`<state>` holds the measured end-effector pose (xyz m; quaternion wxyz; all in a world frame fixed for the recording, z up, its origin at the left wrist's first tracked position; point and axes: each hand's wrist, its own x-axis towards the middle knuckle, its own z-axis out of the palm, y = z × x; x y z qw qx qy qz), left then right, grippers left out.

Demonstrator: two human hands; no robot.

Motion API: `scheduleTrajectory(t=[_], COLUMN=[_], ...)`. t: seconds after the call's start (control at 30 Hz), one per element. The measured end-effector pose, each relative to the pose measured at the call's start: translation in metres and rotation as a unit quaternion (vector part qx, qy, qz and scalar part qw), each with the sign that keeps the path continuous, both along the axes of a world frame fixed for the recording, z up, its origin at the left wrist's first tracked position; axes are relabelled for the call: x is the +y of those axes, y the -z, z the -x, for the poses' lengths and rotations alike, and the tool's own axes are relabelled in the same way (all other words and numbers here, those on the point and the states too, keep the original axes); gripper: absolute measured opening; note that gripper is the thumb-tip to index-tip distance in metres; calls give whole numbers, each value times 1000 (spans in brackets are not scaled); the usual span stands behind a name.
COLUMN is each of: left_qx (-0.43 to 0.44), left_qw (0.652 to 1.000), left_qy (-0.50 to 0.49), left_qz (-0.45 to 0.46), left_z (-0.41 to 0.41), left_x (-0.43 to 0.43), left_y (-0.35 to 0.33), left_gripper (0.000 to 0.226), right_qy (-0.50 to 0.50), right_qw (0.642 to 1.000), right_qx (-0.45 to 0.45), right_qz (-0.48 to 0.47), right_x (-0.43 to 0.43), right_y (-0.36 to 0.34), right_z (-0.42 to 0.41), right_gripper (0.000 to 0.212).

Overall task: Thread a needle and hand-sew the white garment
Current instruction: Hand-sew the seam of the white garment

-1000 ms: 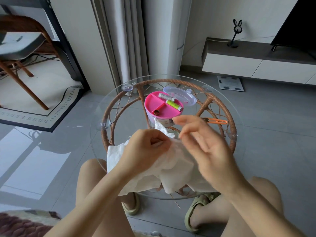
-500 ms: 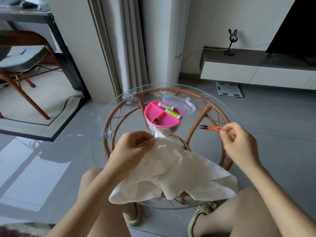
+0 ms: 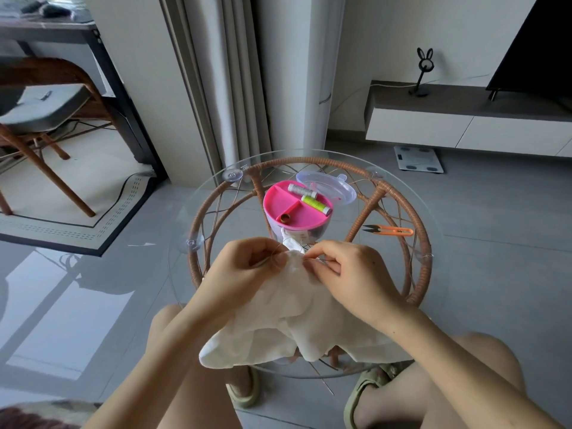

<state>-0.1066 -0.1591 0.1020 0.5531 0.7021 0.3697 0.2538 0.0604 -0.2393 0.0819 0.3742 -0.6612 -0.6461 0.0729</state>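
Observation:
The white garment [image 3: 297, 323] lies bunched on the near part of the round glass table [image 3: 433, 212] and hangs over its front edge. My left hand [image 3: 247, 270] grips the raised top fold of the cloth. Close on its right, my right hand [image 3: 349, 274] pinches a thin needle [image 3: 314, 258] at that same fold. A fine loop of thread [image 3: 275, 258] curls by my left fingertips. The needle's tip is hidden in the cloth.
Behind the cloth stands an open pink sewing box [image 3: 288, 202] with a grey spool [image 3: 299, 190], a green spool [image 3: 315, 204] and a brown thimble [image 3: 284, 218]; its clear lid [image 3: 334, 188] lies behind. Orange snips [image 3: 391, 231] lie at the table's right. My knees sit below the table.
My right hand went out to the right beside the orange snips, then came back to the cloth next to my left hand. The left hand kept hold of the fold.

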Motion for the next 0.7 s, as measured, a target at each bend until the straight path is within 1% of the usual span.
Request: scheduleTrajectory(t=[0.07,0.1,0.13,0.17,0.23,0.27,0.3,0.33,0.37,0.4,0.43,0.47,0.5,0.57,0.6,0.63,0.67,0.7], left_qx=[-8,-10,-8,-1,25,39,50,53,51,50,49,45,34,0,-19,-37,-52,-67], left_qw=[1000,1000,1000,1000,999,998,997,996,997,997,997,997,999,1000,998,996,993,989], left_qy=[6,4,-2,-11,-24,-30,-34,-37,-37,-35,-30,-22,-13,3,12,23,35,46], left_qz=[17,23,22,14,-19,-38,-51,-54,-51,-49,-53,-53,-39,20,53,81,102,120], left_z=[0,0,-1,-1,-1,-1,-1,0,0,-1,-2,-2,-3,-2,-1,0,2,2], left_x=[-1,-2,-2,-1,0,1,1,1,0,0,-1,-1,-1,-2,-3,-3,-3,-4], left_y=[-1,-1,-1,-1,2,3,4,5,5,5,4,3,3,1,0,-1,-3,-5], left_gripper=[11,11,14,18,21,22,23,22,21,21,21,21,17,10,10,13,15,15], right_qy=[-7,-20,-38,-57,-102,-139,-186,-231,-266,-291,-304,-304,-292,-248,-217,-188,-164,-140], right_qw=[998,993,979,953,880,844,812,790,781,783,795,821,861,938,962,976,983,988], right_qx=[50,106,187,283,457,515,552,568,565,550,525,483,415,225,137,68,26,11], right_qz=[33,57,79,90,78,58,36,17,1,-6,-1,16,40,85,94,91,80,62], right_x=[-1,-1,-3,-5,-13,-18,-25,-31,-36,-40,-43,-45,-47,-50,-52,-53,-52,-50], right_y=[-3,-7,-13,-21,-41,-53,-65,-76,-84,-90,-93,-93,-91,-85,-83,-81,-79,-76], right_z=[-2,-3,-3,-3,-7,-10,-13,-14,-14,-12,-9,-7,-5,-3,-4,-4,-3,-2], right_gripper=[5,6,8,10,9,8,12,15,16,14,12,9,6,5,4,11,20,27])
